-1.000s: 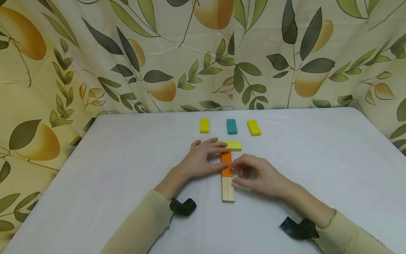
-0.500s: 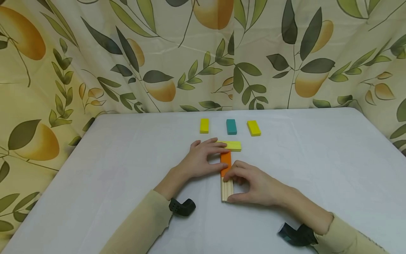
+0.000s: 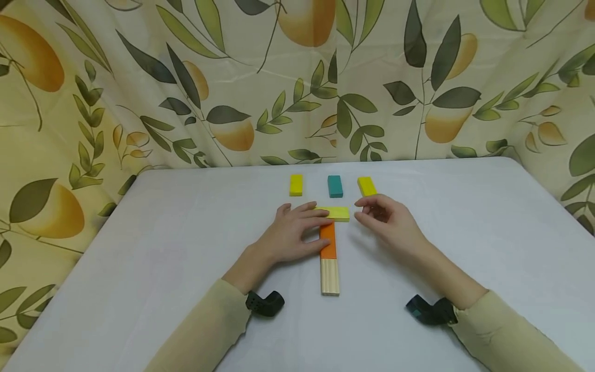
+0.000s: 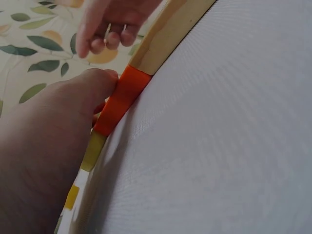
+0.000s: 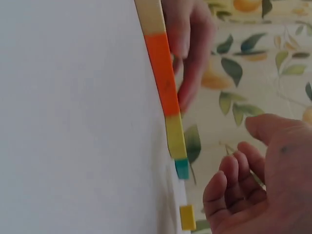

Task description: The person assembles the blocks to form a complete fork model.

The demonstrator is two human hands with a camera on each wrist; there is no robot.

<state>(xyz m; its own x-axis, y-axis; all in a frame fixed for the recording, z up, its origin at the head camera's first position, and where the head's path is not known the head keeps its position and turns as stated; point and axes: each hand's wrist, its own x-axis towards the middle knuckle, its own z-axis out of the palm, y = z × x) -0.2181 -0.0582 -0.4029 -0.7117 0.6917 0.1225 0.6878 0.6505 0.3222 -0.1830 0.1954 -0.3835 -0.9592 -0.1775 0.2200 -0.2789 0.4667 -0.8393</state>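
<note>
My left hand (image 3: 293,232) rests over the upper part of a T-shaped row of wooden blocks. Its thumb touches the orange block (image 3: 328,247), and its fingers lie at the top of that block and over the left end of a crosswise yellow-green block (image 3: 341,214). Below the orange one, end to end, lies a plain wood block (image 3: 330,279). To the right of the crosswise block my right hand (image 3: 395,222) hovers with loosely bent fingers, nothing between them. In the right wrist view those fingers (image 5: 231,178) show above the table, apart from the blocks.
At the back lie a yellow block (image 3: 296,185), a teal block (image 3: 335,186) and another yellow block (image 3: 367,186), partly overlapped by my right hand. White cloth covers the table (image 3: 186,227). A patterned curtain (image 3: 279,77) hangs behind it.
My right hand went from beside the orange block to the plain wood block's edges, then left it and moved up and away to the back right. My left hand stays in place.
</note>
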